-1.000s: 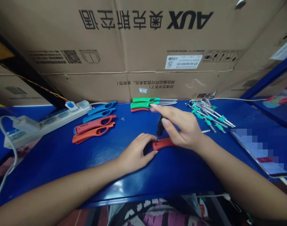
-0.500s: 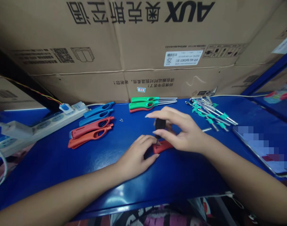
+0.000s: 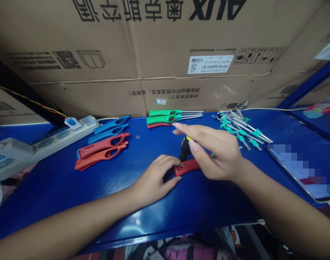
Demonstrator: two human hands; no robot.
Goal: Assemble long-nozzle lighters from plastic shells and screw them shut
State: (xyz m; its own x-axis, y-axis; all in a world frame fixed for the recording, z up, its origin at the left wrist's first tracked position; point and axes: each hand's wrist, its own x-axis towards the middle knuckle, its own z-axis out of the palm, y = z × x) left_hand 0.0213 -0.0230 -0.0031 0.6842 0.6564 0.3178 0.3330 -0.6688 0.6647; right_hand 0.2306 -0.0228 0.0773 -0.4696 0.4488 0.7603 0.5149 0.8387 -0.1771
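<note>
Brown printed cardboard (image 3: 165,68) is stood behind a glossy blue tabletop (image 3: 111,213). At left, a white plastic power strip (image 3: 53,143) is set beside blue and orange-red hollow plastic casings (image 3: 93,159). By the left hand (image 3: 152,177), fingers and thumb pinching its left end, a curved red plastic handle (image 3: 190,167) is held on the tabletop. A black-and-yellow screwdriver (image 3: 185,148) is gripped, tilted, above it by the right hand (image 3: 217,150). Farther right, shiny metal rods with green parts (image 3: 255,134) are heaped.

Half a second on, the right of the hands (image 3: 219,151) has twisted, the screwdriver (image 3: 185,148) leaning more, yellow end (image 3: 189,138) showing.
</note>
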